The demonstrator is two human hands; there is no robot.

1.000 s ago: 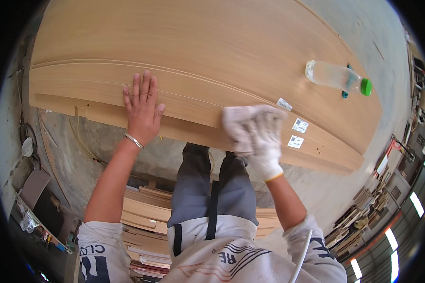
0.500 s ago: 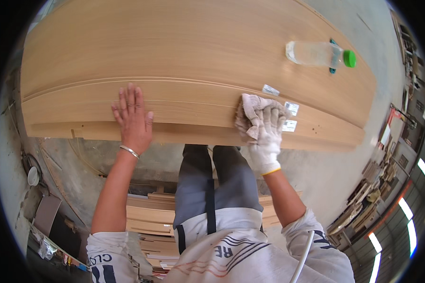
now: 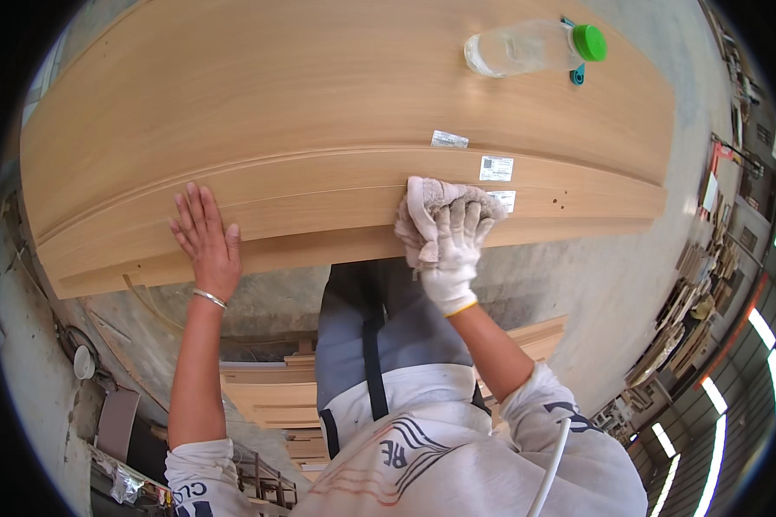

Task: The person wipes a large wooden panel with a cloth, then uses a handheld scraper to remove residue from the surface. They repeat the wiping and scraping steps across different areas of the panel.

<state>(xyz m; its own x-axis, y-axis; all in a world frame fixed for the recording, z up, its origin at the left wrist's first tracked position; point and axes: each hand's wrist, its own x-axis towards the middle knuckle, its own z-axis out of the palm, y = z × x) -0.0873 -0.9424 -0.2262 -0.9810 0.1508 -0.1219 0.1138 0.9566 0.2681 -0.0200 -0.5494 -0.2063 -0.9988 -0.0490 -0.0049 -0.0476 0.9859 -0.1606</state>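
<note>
A light wood-grain panel [image 3: 319,95] spans the upper view, with narrower wooden pieces [image 3: 336,202] along its near side. My bare left hand [image 3: 211,241], a silver bangle on its wrist, rests open on these pieces, fingers spread. My right hand [image 3: 457,250] wears a white knit glove with a yellow cuff edge. Its fingers press a bunched, pinkish-grey cloth [image 3: 427,211] to the wood near the front edge. Beside the cloth are white printed labels [image 3: 497,168], one of them partly covered by it.
A clear bottle with a green cap [image 3: 526,47] lies on the panel at the far right, over a teal object [image 3: 578,74]. More wooden pieces [image 3: 267,396] lie low behind my legs. Stacked boards [image 3: 677,319] line the right side; a white bucket [image 3: 84,362] stands left.
The view has shifted and turned, so the bottle and labels appear higher and further left. My gloved hand and the cloth have slid toward me relative to the labels. My left hand stays open.
</note>
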